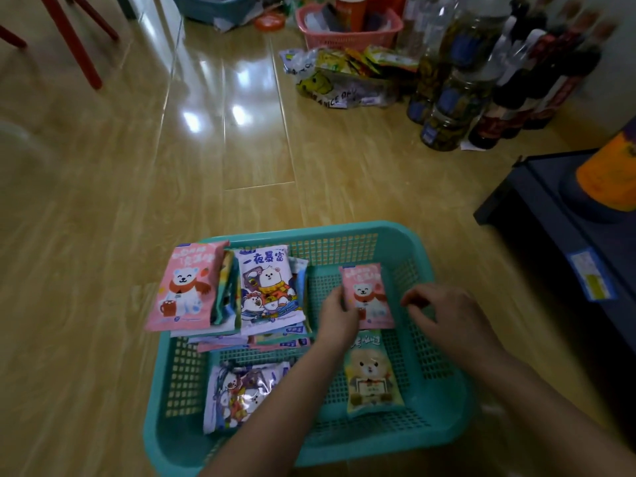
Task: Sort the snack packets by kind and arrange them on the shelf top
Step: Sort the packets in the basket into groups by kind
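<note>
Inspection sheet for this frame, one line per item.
Surface: wooden floor, teal basket on it.
Job's things: pink packet held over the basket; stacked packets at its far left; yellow packet and white packet lying inside; dark shelf at right.
Clutter: pink basket, bottles, bag of snacks on the floor beyond.
Hands: left hand pinches the pink packet; right hand beside it, loosely curled, holding nothing.
Cables: nothing seen.
Surroundings: red chair legs, top left.

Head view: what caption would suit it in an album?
Left hand holds a pink bear packet in a teal basket of snack packets, right hand empty beside it.
</note>
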Demonstrator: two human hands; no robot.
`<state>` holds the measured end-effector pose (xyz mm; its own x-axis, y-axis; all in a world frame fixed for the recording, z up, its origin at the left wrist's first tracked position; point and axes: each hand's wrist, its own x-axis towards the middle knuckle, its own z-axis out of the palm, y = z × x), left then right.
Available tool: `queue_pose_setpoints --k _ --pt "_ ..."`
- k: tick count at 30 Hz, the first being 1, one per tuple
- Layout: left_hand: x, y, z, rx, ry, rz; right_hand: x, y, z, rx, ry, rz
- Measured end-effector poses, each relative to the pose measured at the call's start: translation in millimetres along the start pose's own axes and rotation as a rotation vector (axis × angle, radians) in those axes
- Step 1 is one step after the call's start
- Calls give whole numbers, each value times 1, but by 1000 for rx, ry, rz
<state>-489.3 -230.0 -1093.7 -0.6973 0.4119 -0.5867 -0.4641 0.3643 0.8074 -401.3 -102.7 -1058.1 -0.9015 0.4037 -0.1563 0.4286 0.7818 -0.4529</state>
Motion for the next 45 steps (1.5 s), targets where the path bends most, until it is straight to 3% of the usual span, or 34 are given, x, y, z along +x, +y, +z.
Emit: queue_pose_setpoints --k 3,6,8,10,12,13,15,17,28,33,36,45 --pt "-29 3 -22 210 -25 126 4 -11 5 89 -1 -16" --pt "-68 6 -60 145 -26 316 11 -33 13 207 -9 -32" --pt "-86 12 -92 153 176 453 18 -54 20 297 -24 -48" --pt "-90 17 -128 267 486 582 26 -78 30 357 -47 -68" --pt "-80 19 -163 444 730 567 34 -99 40 366 -66 -72" --pt "-71 18 -179 553 776 484 39 -109 45 369 -82 -59" --pt "-54 16 -201 707 721 246 45 -125 54 338 -131 -14" --pt "-43 16 -208 708 631 116 48 -138 61 286 -149 19" --pt "-37 26 -210 471 516 72 58 -145 77 316 -177 184" --pt "-36 32 -210 232 355 -3 61 -147 75 305 -207 195" --pt "-36 32 -209 144 345 -16 60 -147 74 304 -205 207" --pt "-40 30 -215 86 297 1 55 -148 67 403 -237 133"
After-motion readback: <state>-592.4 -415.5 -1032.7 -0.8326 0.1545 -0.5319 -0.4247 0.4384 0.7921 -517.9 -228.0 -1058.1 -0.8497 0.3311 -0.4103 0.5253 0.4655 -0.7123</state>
